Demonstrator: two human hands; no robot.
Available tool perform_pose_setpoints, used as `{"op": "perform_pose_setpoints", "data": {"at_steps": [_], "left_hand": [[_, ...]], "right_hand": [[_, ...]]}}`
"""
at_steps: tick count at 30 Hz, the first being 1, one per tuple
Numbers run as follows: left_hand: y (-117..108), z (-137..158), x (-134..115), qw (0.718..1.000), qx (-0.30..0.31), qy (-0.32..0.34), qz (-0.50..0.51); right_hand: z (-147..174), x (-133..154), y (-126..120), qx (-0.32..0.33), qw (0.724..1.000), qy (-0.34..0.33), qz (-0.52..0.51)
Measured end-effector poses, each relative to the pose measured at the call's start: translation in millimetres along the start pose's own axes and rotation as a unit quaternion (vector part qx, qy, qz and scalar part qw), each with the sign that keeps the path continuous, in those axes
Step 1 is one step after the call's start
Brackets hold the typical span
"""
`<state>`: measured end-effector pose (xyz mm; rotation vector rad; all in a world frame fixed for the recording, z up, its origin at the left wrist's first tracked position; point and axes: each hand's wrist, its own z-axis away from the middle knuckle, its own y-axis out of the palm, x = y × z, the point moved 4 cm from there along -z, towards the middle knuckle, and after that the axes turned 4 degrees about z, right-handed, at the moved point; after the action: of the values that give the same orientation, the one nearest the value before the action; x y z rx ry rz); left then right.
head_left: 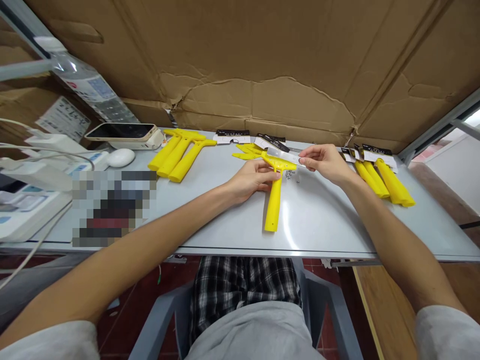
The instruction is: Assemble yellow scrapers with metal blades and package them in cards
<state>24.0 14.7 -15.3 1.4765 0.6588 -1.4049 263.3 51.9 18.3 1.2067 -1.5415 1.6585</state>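
My left hand is closed around the neck of a yellow T-shaped scraper handle, whose grip points toward the table's front edge. Between the thumb and fingers of my right hand is one end of a flat metal blade. The blade lies along the wide head of the handle; whether it touches the head I cannot tell. Small screws lie on the table just right of the handle's neck. Behind the handle are flat yellow pieces and black-and-white cards.
Three yellow handles lie to the left. On the right are several yellow scrapers with cards. A phone, a white mouse, a power strip with cables and a water bottle occupy the left side. Cardboard walls the back.
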Motion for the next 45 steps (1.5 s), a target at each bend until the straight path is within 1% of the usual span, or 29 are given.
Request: {"op": "perform_pose_setpoints", "data": {"at_steps": [4,9,12,14,17,20,22,25,29,32,35,38,40,45], "left_hand": [[0.9,1.2,-1.4,1.000,-0.012,-0.007,0.004],[1.2,1.5,-2.5,1.000,-0.007,-0.003,0.004],[0.0,0.2,-1.0,1.000,-0.003,-0.003,0.001],[-1.1,-0.9,0.5,1.000,-0.004,-0.006,0.000],[-2.0,-1.9,1.9,1.000,-0.009,-0.009,0.002],[-1.2,-1.7,2.3,1.000,-0.004,-0.013,-0.004],[0.1,-1.0,2.0,1.000,0.009,-0.016,-0.016],[2.6,0.7,0.5,0.998,0.043,-0.016,-0.045],[5.4,3.6,-1.7,0.995,0.071,-0.017,-0.073],[11.1,7.0,-0.3,0.995,0.082,-0.027,-0.046],[22.8,12.5,4.1,0.994,0.103,-0.045,0.006],[34.5,18.8,7.8,0.990,0.123,-0.062,0.024],[38.5,22.0,7.2,0.991,0.117,-0.062,0.012],[39.9,26.7,-0.7,0.996,0.075,-0.032,-0.023]], "right_hand": [[0.7,-1.1,4.1,0.013,1.000,0.009,-0.007],[1.4,-3.2,9.1,0.011,0.999,0.019,-0.026],[0.0,-2.9,10.9,-0.013,0.998,0.021,-0.058],[-1.5,-0.5,9.9,-0.036,0.993,0.017,-0.115],[-3.0,4.5,3.6,-0.076,0.976,-0.002,-0.206],[-2.3,7.4,-4.6,-0.099,0.969,-0.022,-0.227],[-1.2,8.3,-6.6,-0.084,0.975,-0.030,-0.205],[0.8,9.1,-4.5,-0.060,0.983,-0.022,-0.174],[3.7,13.7,1.0,-0.063,0.984,-0.022,-0.165],[6.1,15.3,9.1,-0.042,0.987,-0.017,-0.155],[8.6,13.6,19.7,-0.008,0.990,-0.006,-0.143],[10.7,12.8,28.8,0.016,0.991,-0.001,-0.136],[11.9,13.8,33.1,0.026,0.990,-0.003,-0.140],[15.3,17.1,40.5,0.030,0.988,-0.009,-0.153]]}}
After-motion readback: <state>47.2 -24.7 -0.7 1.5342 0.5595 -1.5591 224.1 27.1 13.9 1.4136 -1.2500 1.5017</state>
